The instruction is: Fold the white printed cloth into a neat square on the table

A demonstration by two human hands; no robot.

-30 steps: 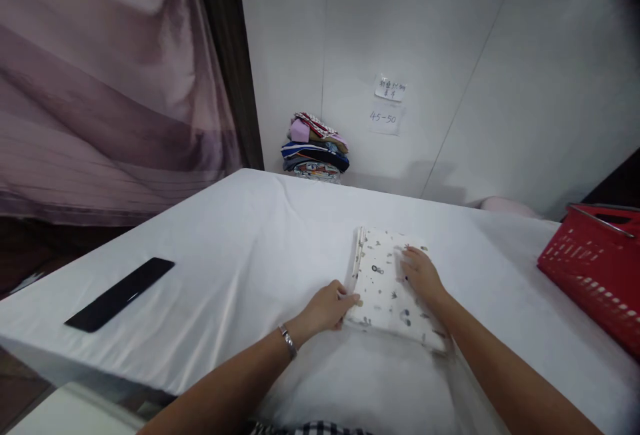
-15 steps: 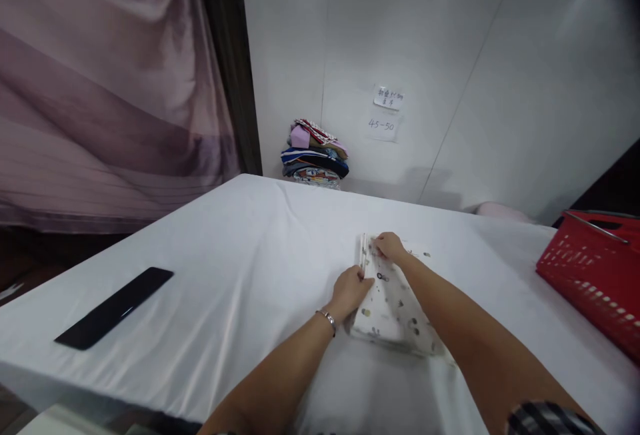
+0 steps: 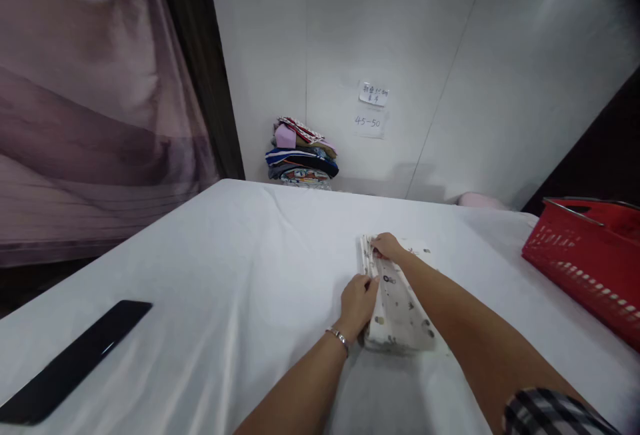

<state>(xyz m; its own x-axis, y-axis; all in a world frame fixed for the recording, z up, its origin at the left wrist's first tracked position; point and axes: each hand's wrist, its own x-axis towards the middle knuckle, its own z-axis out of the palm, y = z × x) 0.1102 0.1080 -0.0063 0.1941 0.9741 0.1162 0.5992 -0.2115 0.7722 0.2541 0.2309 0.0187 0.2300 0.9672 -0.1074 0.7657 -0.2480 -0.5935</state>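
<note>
A white cloth (image 3: 400,308) with small dark printed motifs lies folded in layers on the white-covered table (image 3: 295,255). My left hand (image 3: 359,300), a bracelet at its wrist, grips the cloth's left edge, thumb on top and fingers around the side. Farther back, my right hand (image 3: 387,247) pinches the cloth near its far left corner. A small reddish patch shows under the right fingers; I cannot make out what it is. My right forearm covers part of the cloth's right side.
A black flat panel (image 3: 75,362) lies at the table's left. To the right stands a red plastic basket (image 3: 585,268) with a metal handle. Folded fabrics (image 3: 303,155) are stacked against the back wall, left of two paper notes (image 3: 370,122). A pinkish curtain (image 3: 90,108) hangs at left.
The cloth's near right part, spread out before, now lies narrower and more compact. My left hand has slid slightly nearer along the left edge. The whole view has shifted a little to the right.
</note>
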